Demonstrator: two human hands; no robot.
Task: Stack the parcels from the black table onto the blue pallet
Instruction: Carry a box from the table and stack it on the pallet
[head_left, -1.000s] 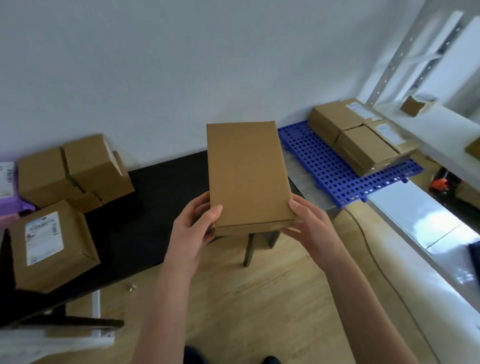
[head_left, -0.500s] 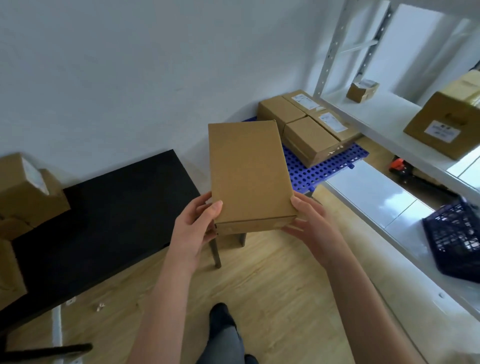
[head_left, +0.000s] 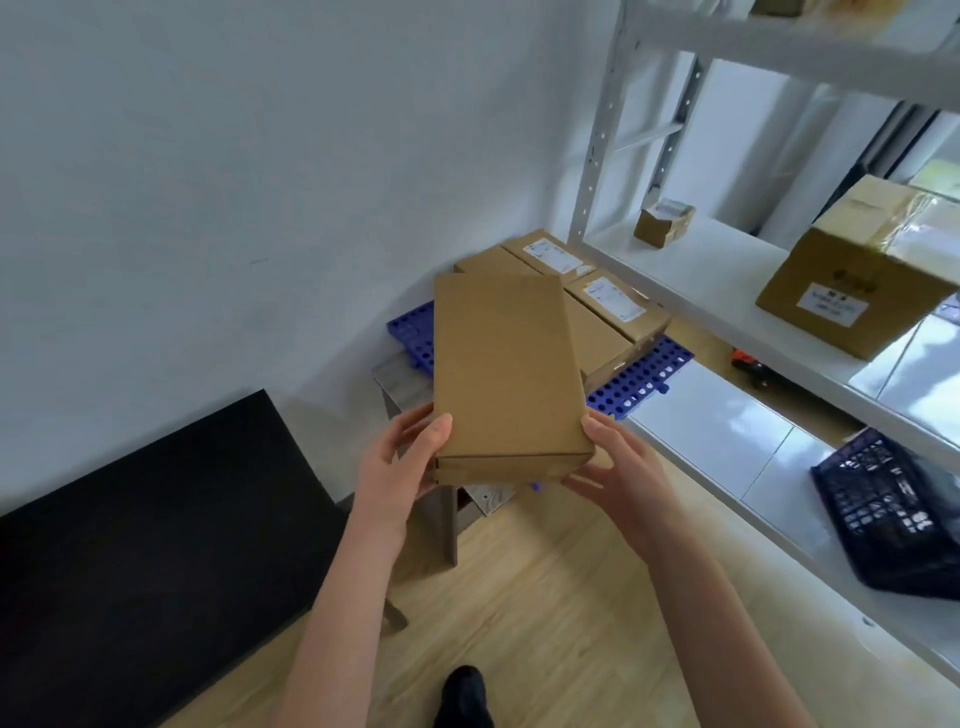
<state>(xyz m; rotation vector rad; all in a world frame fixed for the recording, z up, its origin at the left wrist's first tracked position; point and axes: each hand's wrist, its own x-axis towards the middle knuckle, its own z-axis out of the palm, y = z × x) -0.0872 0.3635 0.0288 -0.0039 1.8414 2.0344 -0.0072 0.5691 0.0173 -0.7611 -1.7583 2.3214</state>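
Carrying parcel toward blue pallet, both hands on its near end.

Parcel is hanging flat in the air, in front of the pallet, clear of the black tabletop. Left hand and right hand are clamping its near corners, fingers wrapping the edges. Probably best keeping it level and setting it on the bare blue strip beside the stacked parcels, edges squared.
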